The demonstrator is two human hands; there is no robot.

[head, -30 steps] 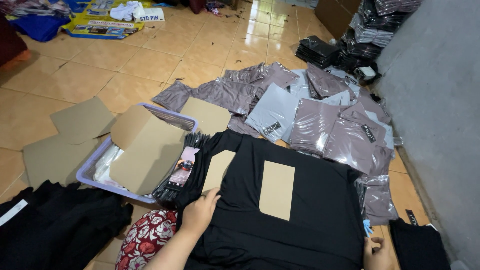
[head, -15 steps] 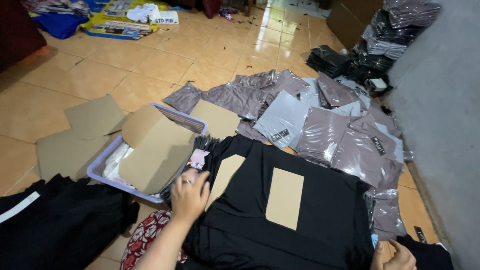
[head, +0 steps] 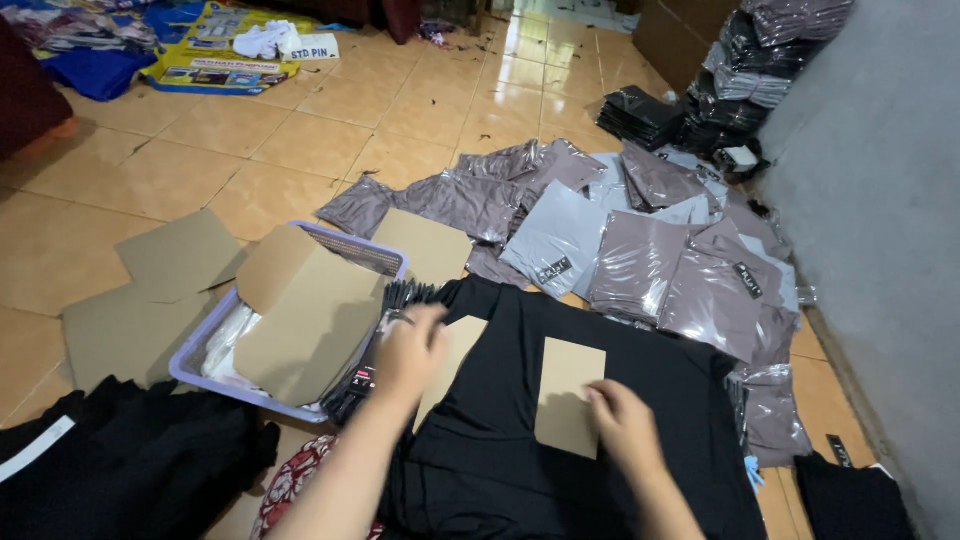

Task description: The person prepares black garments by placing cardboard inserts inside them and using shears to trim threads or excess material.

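A black shirt (head: 690, 400) lies spread flat on the floor in front of me. Two brown cardboard rectangles rest on it. My right hand (head: 625, 425) lies on the lower right edge of the right cardboard rectangle (head: 568, 385), fingers resting on it. My left hand (head: 410, 350) is blurred with motion. It hovers over the shirt's left side, at the edge of the left cardboard rectangle (head: 462, 338) and beside a bundle of black tagged items (head: 398, 296). Whether it grips anything is unclear.
A lilac plastic basket (head: 200, 365) on the left holds large cardboard sheets (head: 310, 310). More cardboard (head: 150, 290) lies on the tiles. Grey bagged garments (head: 640, 260) spread beyond the shirt, with stacks (head: 720, 90) by the grey wall (head: 880, 250). Black clothes (head: 120, 460) and a red patterned cloth (head: 290, 480) lie near left.
My right hand has come up from the lower right corner onto the right cardboard rectangle. My left hand has moved up from the shirt's lower left toward the left cardboard and the tagged bundle.
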